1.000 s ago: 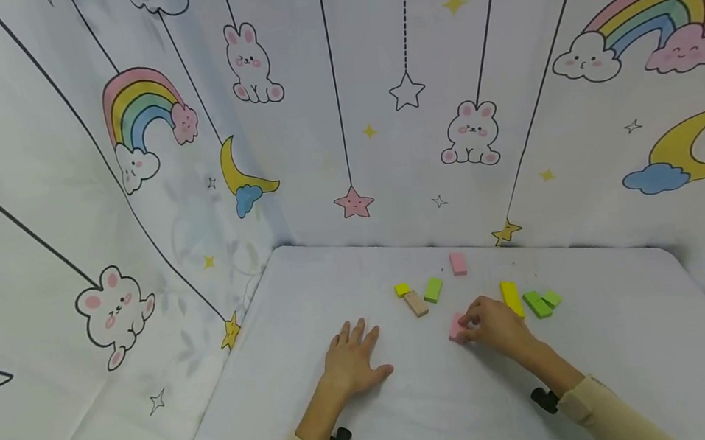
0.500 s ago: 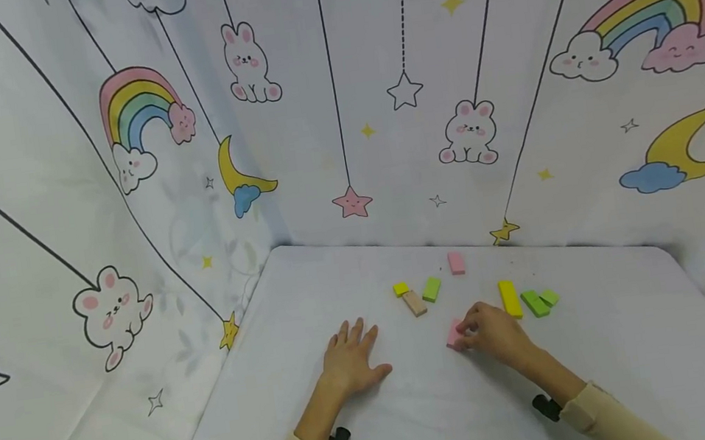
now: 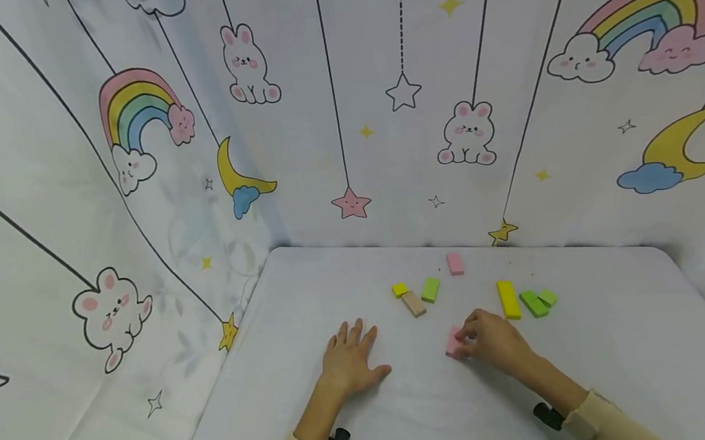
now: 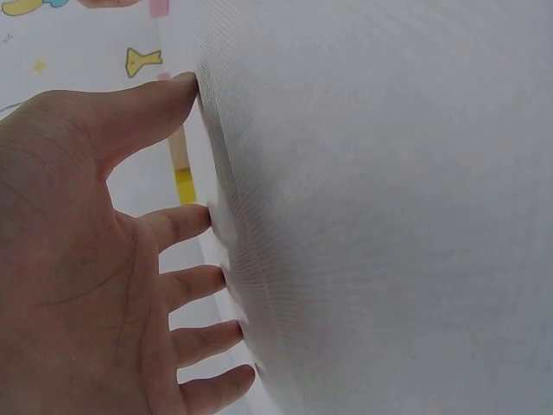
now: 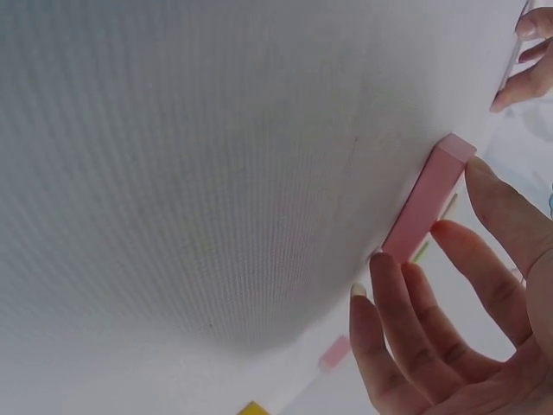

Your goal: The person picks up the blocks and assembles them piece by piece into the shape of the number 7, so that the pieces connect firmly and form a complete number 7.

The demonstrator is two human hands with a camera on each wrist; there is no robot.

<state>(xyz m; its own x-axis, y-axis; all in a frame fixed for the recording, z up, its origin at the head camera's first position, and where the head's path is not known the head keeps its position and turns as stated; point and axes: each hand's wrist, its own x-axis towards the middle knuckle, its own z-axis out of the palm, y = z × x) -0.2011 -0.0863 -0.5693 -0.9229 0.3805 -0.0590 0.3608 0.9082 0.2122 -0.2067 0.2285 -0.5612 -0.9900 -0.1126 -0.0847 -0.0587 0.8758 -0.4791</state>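
My right hand (image 3: 491, 339) grips a pink rectangular block (image 3: 453, 341) lying low over the white table. In the right wrist view the thumb is at one end of this pink block (image 5: 428, 199), with fingertips along its side and at its other end. To the left, my left hand (image 3: 348, 363) rests palm down on the cloth, fingers spread. The left wrist view shows its fingertips (image 4: 216, 277) touching the white surface, holding nothing.
Beyond the hands lie a yellow cube (image 3: 399, 290), a tan block (image 3: 413, 304), a green block (image 3: 431, 290) and another pink block (image 3: 455, 264). Farther right are a long yellow block (image 3: 509, 300) and two green pieces (image 3: 534, 304). Printed fabric walls rise behind the table (image 3: 326, 275).
My right hand has slid the pink block a short way toward my body and slightly left. The left hand stays where it was.
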